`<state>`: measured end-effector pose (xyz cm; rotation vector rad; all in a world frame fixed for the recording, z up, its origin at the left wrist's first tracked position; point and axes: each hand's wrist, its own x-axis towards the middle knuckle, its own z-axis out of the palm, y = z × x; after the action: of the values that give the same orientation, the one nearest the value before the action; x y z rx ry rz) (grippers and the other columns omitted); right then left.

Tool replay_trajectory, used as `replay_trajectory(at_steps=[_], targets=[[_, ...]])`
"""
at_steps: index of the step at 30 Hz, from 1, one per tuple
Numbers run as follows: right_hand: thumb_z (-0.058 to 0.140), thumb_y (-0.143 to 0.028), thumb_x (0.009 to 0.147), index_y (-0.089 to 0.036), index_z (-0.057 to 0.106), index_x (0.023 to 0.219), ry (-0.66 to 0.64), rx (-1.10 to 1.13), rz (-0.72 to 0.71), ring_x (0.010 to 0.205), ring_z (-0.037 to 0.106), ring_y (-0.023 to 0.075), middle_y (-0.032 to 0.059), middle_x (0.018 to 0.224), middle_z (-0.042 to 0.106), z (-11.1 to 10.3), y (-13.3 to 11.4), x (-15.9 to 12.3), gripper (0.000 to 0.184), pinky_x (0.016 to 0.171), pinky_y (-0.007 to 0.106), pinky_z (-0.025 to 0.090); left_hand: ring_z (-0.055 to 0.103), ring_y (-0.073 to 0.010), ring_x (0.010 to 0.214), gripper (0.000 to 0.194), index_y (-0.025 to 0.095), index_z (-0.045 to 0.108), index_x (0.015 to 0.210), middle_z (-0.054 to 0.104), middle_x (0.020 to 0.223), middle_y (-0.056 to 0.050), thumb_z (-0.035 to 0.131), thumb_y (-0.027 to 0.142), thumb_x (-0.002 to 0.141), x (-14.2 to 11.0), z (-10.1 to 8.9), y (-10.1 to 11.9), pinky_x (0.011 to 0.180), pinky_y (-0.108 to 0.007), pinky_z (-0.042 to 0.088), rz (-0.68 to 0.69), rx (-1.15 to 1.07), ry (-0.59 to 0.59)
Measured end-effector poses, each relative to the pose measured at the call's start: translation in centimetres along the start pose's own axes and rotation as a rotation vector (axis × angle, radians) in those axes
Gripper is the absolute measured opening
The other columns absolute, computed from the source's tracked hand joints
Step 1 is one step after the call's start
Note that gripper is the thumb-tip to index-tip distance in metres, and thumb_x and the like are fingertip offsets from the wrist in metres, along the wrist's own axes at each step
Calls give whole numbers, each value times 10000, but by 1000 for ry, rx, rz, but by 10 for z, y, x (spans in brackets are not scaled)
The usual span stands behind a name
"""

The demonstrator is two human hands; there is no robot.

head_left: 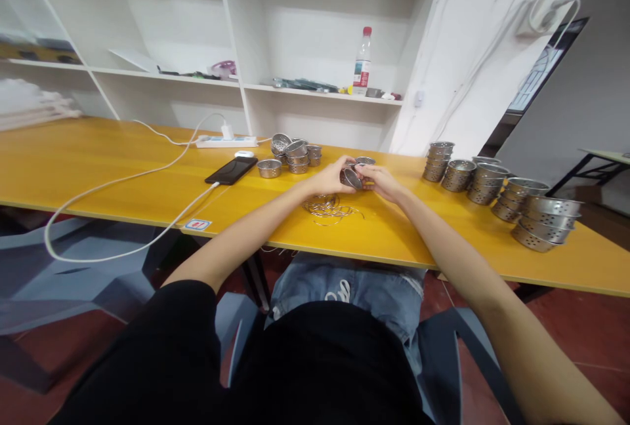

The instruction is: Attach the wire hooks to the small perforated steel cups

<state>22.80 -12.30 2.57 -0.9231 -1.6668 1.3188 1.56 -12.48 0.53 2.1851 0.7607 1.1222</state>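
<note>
My left hand (pixel 335 177) and my right hand (pixel 382 182) meet over the yellow table. Both are closed around a small metal strainer basket (pixel 351 178), tilted with its round opening towards me. The fingers cover part of it. Just behind my hands shows the rim of another metal basket (pixel 365 161). Thin metal wire rings (pixel 333 210) lie in a loose tangle on the table, below and left of my hands.
Several small metal baskets (pixel 296 153) sit in a heap left of my hands. Stacks of perforated baskets (pixel 544 223) line the table's right side. A phone (pixel 231 170) on a white cable lies near a power strip (pixel 226 141). A bottle (pixel 363 64) stands on the shelf.
</note>
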Motion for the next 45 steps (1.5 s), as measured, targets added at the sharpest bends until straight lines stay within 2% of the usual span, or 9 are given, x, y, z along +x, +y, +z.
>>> replay_trajectory(at_steps=[9,15,21,27,32,37,45], targets=[[911,-542,635,-206,570,712,33,9,21,722,493,151,-24,692,526,6,-1,-1,485,679,304,421,738,-278,1102,836,188,452,1352,752,1202,-130,918,271,662,-1,2,5,1053,-459,542,-24,-45,-28],[908,-514,601,-206,629,768,85,44,11,737,474,148,-49,676,489,10,-1,-2,448,681,298,415,710,-265,1056,694,190,481,1156,725,1156,-116,929,297,638,1,3,9,992,-431,542,-34,0,-1],[914,-547,623,-217,589,722,7,90,18,621,431,135,-63,582,419,9,3,-1,473,613,303,368,693,-233,953,652,202,497,1059,705,1020,-55,956,319,613,0,1,6,925,-402,531,-75,20,25],[915,-554,632,-235,483,634,7,80,7,581,391,124,-74,541,353,5,6,-1,537,600,305,390,695,-212,912,653,204,493,1052,712,987,-44,961,315,612,1,1,3,882,-377,531,-88,-46,8],[928,-507,603,-223,565,661,8,45,12,608,414,131,-71,532,381,3,8,1,465,631,306,427,691,-192,904,648,208,476,1027,720,996,-43,959,312,608,2,0,0,868,-355,517,-94,-86,2],[936,-483,588,-194,666,713,9,-9,-17,660,486,142,-27,620,541,4,9,-2,415,639,311,434,685,-188,909,665,213,470,1002,698,977,-20,968,345,581,2,-1,1,869,-351,514,-100,-113,-2],[960,-559,569,-227,527,565,37,-24,-30,578,469,137,-44,518,452,2,8,-1,546,599,331,436,663,-179,875,643,218,479,982,669,950,1,959,361,578,2,-2,2,845,-343,507,-82,-81,-4]])
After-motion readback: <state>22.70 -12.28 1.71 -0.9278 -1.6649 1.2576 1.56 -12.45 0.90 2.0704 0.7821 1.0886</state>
